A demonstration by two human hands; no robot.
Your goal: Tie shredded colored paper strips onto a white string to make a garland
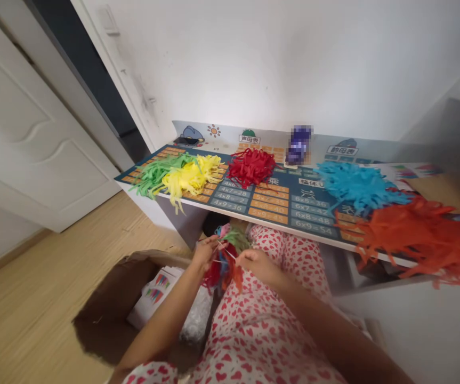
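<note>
Over my lap, a small bundle of multicoloured strips (235, 240) in green, red, blue, pink and orange sits between my two hands. My left hand (206, 254) is closed in a pinch at the left side of the bundle, on a thin white string (230, 255). On the right, my right hand (257, 262) pinches the other end of this string, which looks taut between the hands. Part of the bundle hides behind my left fingers, so any knot there cannot be made out.
On the patterned desk (249, 210) lie piles of green strips (150, 175), yellow strips (192, 176), red strips (251, 166), blue strips (360, 184) and orange strips (425, 234). A dark phone (186, 141) rests at the back. A cardboard box (105, 298) with printed cards (160, 288) stands at my left.
</note>
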